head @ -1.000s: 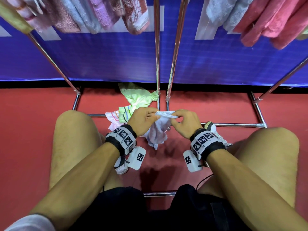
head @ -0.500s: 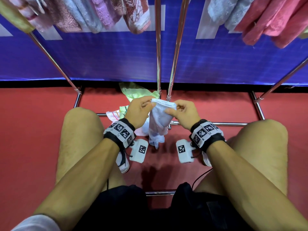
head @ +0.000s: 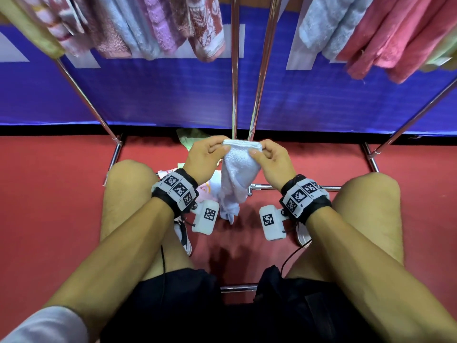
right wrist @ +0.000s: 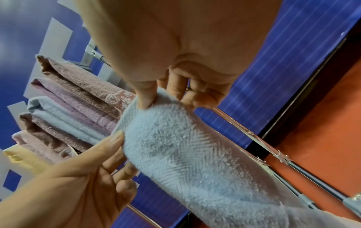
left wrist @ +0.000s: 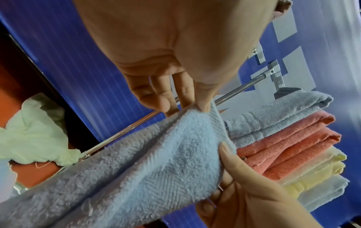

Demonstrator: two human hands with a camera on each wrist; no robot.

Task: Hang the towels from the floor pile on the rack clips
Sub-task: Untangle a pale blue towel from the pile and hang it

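Left hand point(head: 206, 158) and right hand point(head: 273, 162) each pinch a top corner of the pale blue towel point(head: 237, 179) between thumb and fingers point(left wrist: 185, 94); towel hangs clear of the red floor point(head: 49, 194), between the knees. Remaining pile point(head: 190, 139) lies behind the hands; hung towels point(head: 385, 38) above.

Pale blue terry towel point(head: 238, 174): gathered, hanging vertically, clear of the floor pile point(head: 190, 141). Hung towels point(head: 158, 28) line the rack point(head: 234, 78).
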